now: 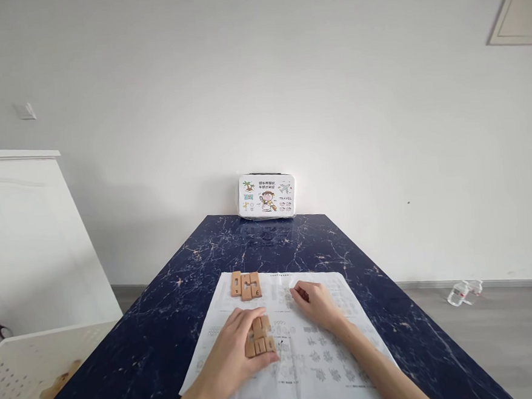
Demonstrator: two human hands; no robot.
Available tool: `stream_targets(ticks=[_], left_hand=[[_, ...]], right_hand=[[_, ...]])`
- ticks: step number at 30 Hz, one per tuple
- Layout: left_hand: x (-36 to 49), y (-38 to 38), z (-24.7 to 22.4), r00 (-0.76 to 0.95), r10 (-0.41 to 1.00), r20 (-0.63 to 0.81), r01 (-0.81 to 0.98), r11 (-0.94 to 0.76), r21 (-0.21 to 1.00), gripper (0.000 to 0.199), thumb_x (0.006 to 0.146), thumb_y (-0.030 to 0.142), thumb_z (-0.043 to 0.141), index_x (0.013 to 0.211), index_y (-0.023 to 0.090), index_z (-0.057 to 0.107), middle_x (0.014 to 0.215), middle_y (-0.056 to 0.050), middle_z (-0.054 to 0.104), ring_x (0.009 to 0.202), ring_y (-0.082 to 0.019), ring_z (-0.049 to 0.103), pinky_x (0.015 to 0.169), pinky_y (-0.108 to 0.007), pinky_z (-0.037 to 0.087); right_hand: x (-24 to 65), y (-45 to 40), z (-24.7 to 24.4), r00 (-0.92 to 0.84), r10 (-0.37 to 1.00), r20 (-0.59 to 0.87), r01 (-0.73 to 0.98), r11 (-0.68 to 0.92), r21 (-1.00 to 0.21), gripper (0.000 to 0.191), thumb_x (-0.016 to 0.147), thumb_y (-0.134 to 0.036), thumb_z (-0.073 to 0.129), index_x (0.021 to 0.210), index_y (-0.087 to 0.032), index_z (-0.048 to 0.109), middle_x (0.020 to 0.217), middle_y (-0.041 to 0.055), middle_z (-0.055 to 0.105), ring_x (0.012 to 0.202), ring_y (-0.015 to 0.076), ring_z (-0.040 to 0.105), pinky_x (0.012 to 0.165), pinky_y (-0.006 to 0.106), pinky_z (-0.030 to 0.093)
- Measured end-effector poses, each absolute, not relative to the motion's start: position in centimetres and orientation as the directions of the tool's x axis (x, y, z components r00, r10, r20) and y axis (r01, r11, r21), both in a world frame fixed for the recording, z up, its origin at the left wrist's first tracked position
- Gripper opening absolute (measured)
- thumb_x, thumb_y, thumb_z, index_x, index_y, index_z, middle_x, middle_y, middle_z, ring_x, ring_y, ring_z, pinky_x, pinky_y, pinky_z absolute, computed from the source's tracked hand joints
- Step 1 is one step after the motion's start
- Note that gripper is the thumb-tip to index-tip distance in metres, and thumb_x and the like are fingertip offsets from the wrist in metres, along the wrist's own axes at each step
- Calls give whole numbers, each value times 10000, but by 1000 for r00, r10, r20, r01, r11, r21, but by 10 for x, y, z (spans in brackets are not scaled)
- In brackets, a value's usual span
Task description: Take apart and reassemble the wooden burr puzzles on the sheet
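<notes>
My left hand (236, 340) is wrapped round a small cluster of wooden puzzle blocks (260, 344), thumb at the near side and fingers at the far side. The cluster rests on a printed instruction sheet (286, 388), and my palm hides its left part. Beyond it, three notched wooden pieces (246, 286) with dark markings lie side by side near the sheet's far left corner. My right hand (317, 300) rests on the right part of the sheet, its fingers curled in, with nothing showing in them.
The sheet lies on a dark blue marble-patterned table (269, 248). A white case (266, 196) with cartoon prints stands at the far edge against the wall. To the left are a white cabinet (27, 240) and a perforated white basket (27, 374). Clear plastic bottles (464, 293) are on the floor at right.
</notes>
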State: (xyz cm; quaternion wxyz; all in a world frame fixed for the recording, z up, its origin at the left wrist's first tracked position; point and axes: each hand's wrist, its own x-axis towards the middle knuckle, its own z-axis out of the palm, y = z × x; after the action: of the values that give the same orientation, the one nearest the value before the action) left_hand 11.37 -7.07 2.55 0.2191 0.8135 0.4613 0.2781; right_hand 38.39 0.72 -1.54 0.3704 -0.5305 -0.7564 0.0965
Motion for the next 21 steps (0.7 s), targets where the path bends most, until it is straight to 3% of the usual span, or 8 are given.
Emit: stream_targets(ticks=[4, 12, 18, 21], left_hand=[[123, -81, 18, 409, 887, 213, 631, -443, 636, 700, 797, 569, 826, 1407, 350, 562, 1342, -96, 629, 1263, -365, 594, 1034, -509, 546], [124, -86, 27, 386, 909, 154, 649, -387, 655, 672, 831, 475, 806, 1434, 319, 554, 1415, -94, 598, 1364, -380, 519, 1120, -551, 472], [117, -90, 27, 362, 920, 147, 642, -361, 677, 732, 814, 395, 820, 1469, 318, 500, 1495, -99, 554, 1413, -375, 493, 1155, -558, 449], [108, -93, 21, 353, 919, 178, 628, -374, 683, 731, 823, 368, 811, 1476, 323, 485, 1499, -96, 557, 1420, -367, 497, 1170, -560, 439]], right_hand=[[382, 4, -12, -178, 892, 416, 746, 398, -535, 317, 988, -333, 495, 701, -209, 552, 642, 3, 618, 584, 157, 515, 590, 280, 319], [375, -24, 4, -240, 918, 316, 745, 383, -546, 108, 937, -214, 545, 917, -219, 651, 791, 11, 686, 632, 161, 574, 591, 270, 366], [352, -68, 13, -306, 917, 254, 602, 393, -695, 230, 959, -257, 544, 1181, -241, 605, 1053, 45, 665, 759, 186, 651, 718, 332, 508], [340, -88, 7, -289, 919, 267, 556, 388, -735, 373, 946, -264, 574, 1318, -266, 549, 1199, 65, 625, 928, 217, 668, 842, 365, 539]])
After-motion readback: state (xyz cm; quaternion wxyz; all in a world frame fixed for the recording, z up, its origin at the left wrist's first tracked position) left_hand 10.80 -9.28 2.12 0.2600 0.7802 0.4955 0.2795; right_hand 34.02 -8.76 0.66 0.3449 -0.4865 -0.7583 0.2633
